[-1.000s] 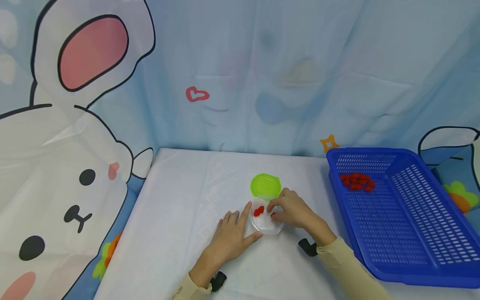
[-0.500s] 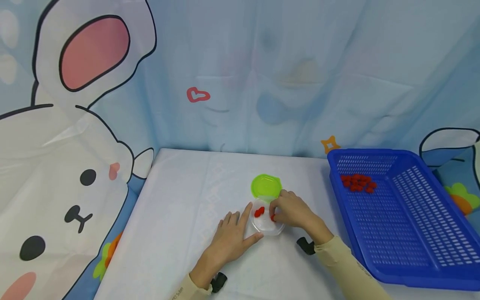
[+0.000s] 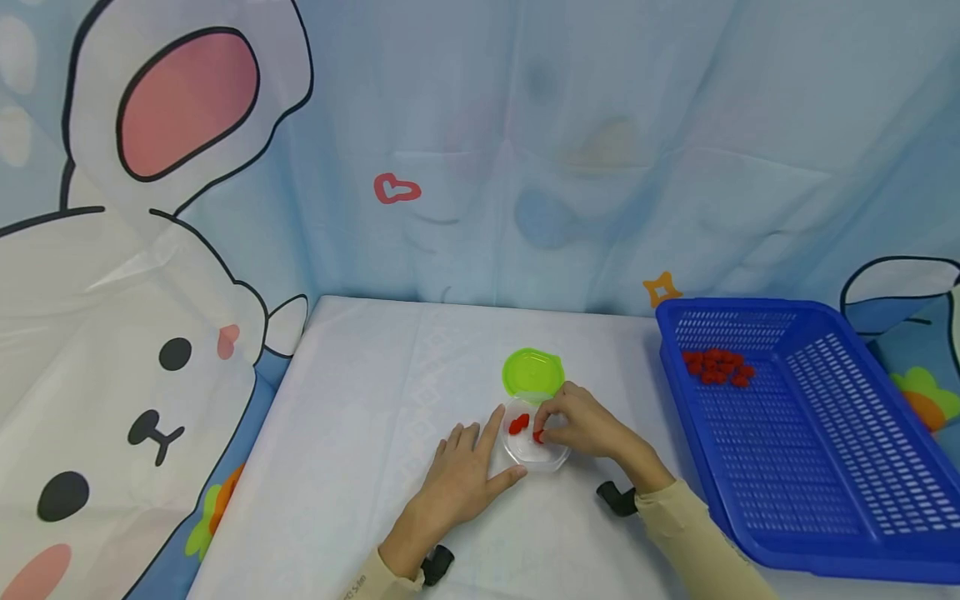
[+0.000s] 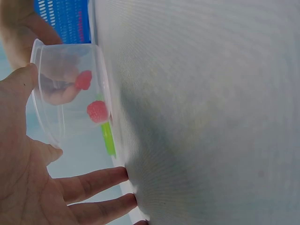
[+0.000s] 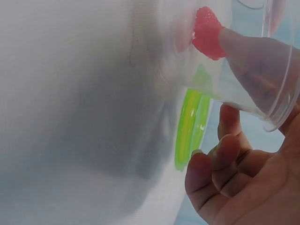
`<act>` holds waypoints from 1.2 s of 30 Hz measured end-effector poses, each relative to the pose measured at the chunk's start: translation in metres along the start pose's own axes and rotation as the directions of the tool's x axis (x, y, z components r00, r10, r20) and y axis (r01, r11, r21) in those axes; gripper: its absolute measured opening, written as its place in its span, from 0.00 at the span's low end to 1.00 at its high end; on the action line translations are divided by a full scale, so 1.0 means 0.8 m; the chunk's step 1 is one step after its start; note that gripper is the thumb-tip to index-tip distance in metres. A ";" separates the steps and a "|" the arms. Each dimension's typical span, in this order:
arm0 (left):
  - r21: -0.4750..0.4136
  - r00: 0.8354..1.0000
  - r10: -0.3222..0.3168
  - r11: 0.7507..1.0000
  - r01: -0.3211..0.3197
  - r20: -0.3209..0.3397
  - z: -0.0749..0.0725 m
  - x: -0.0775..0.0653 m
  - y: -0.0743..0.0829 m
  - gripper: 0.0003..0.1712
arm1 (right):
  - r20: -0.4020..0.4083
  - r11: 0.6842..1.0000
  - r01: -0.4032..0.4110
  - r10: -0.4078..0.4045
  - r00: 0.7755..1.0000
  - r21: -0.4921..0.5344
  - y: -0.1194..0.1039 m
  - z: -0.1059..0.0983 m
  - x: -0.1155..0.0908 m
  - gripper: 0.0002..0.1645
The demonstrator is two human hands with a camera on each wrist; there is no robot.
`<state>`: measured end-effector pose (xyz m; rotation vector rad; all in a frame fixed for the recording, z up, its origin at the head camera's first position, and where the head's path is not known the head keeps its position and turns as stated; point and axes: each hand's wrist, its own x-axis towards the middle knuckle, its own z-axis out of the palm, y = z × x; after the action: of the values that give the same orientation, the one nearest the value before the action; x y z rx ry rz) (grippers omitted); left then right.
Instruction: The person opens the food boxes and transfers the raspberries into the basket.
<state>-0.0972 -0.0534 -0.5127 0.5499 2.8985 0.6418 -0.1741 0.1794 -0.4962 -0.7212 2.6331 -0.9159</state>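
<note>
A clear plastic tub (image 3: pixel 534 457) stands on the white-covered table with red raspberries (image 3: pixel 517 425) inside. My left hand (image 3: pixel 456 485) is beside it, fingers straight and spread; thumb and index finger touch its rim on either side, as the left wrist view shows. From the right, my right hand (image 3: pixel 587 423) reaches into the tub and pinches a raspberry (image 5: pixel 208 35) between thumb and index finger, low near the bottom. The other fingers of that hand stay curled outside the wall. Seen through the clear side, another raspberry (image 4: pixel 97 111) lies on the tub's floor.
A bright green lid (image 3: pixel 531 369) lies just behind the tub, its near edge right at the tub. At the right side stands a large blue basket (image 3: pixel 795 467) with several more raspberries (image 3: pixel 716 365) in its far left corner. A patterned curtain (image 3: pixel 480 150) hangs behind the table.
My right fingertips close on the raspberry inside the tub and shift it slightly left. My left hand stays in place at the rim.
</note>
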 end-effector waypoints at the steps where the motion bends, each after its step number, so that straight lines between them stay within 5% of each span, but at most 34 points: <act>1: 0.000 1.000 0.001 1.000 -0.001 -0.001 0.000 0.000 0.000 0.52 | -0.001 1.000 0.002 -0.002 1.000 0.018 0.001 0.000 -0.001 0.10; 14: -0.001 1.000 -0.018 1.000 0.018 0.017 0.000 -0.001 0.003 0.52 | -0.029 0.981 0.044 -0.039 0.999 0.189 0.016 0.002 -0.007 0.09; 21: 0.000 1.000 -0.014 1.000 0.014 0.020 0.000 0.000 0.003 0.53 | -0.048 0.960 -0.001 0.015 0.999 0.280 0.015 -0.004 -0.013 0.08; 36: -0.001 0.999 -0.028 1.000 0.028 0.031 0.004 0.005 0.002 0.53 | -0.227 0.950 0.040 0.033 0.973 0.310 -0.037 -0.050 -0.042 0.05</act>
<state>-0.1002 -0.0495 -0.5153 0.5135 2.8716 0.6263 -0.1505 0.1971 -0.4440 -0.5683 2.5813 -1.4560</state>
